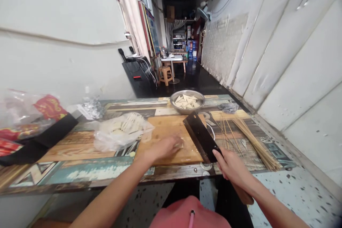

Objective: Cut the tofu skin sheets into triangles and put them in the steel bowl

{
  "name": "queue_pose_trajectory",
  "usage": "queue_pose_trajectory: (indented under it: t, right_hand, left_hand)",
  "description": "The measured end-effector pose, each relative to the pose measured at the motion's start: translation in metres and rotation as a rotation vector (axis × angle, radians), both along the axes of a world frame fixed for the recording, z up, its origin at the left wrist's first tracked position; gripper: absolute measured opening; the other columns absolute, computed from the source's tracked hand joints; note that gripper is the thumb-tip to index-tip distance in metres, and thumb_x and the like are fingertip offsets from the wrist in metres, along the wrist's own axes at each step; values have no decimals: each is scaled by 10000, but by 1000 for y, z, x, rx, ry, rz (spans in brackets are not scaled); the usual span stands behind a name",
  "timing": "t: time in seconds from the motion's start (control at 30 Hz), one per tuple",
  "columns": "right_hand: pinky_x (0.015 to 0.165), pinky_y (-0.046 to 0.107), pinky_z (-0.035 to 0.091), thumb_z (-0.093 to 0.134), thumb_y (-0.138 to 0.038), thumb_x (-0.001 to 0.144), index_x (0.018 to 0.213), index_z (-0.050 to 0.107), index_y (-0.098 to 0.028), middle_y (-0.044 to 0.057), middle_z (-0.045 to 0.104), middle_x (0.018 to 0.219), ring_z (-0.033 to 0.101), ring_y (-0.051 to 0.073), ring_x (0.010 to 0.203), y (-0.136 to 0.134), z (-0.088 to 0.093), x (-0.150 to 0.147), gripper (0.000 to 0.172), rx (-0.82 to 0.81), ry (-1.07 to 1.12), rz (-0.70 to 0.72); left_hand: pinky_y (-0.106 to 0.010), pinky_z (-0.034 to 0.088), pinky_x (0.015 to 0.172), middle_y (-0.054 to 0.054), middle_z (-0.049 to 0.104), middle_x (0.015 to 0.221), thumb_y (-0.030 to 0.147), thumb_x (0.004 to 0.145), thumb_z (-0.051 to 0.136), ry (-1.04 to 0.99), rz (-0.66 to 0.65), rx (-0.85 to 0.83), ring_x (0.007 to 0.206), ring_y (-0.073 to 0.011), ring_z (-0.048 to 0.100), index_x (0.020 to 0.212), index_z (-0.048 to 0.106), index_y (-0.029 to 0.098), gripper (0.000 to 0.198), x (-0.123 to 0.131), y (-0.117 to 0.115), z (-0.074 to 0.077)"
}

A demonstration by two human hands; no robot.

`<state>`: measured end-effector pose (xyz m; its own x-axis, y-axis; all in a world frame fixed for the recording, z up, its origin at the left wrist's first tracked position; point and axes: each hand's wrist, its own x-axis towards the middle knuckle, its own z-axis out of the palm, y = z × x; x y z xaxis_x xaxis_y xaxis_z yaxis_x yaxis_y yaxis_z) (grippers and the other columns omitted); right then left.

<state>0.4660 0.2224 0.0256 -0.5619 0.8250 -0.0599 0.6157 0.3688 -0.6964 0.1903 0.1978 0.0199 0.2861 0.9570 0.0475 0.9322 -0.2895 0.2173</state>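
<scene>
My right hand (231, 164) is closed round the handle of a cleaver (200, 136). Its dark, broad blade slants over the right side of a wooden cutting board (157, 128). Low over the board is my left hand (171, 146), its fingers smeared by motion beside small pale bits; whether they grip anything I cannot tell. Left of the board, a clear plastic bag (114, 137) holds pale flat slices (130, 123), partly covered by the film. A metal bowl (175, 107) behind the board contains several pale triangular pieces (188, 101).
Thin wooden skewers (256, 144) lie bundled at the right, with several loose ones beside them. A crumpled grey cloth or bag (228, 107) sits behind these. Red-printed packets (50, 107) and a black box (53, 137) occupy the left end of the patterned table (88, 169).
</scene>
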Motion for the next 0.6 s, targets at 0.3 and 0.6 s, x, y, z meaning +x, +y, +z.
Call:
queue_pose_trajectory:
  t: [0.3,0.6]
  right_hand:
    - [558,268,332,284,-258,926,830,565,-147,95,656,722,632,208,671,-3,30,-18,318,260,-373,232]
    - [546,278,329,284,-274,927,814,569,-163,89,658,722,638,217,672,-4,49,-17,326,209,-441,242]
  left_hand:
    - [-394,472,904,-141,568,1136,144,901,363,-14,-26,501,1097,-224,495,1127,552,120,295,31,-47,-64]
    - [-393,489,883,-124,598,1073,144,897,376,-18,1,590,1026,-221,518,1077,582,116,275,37,-48,-64]
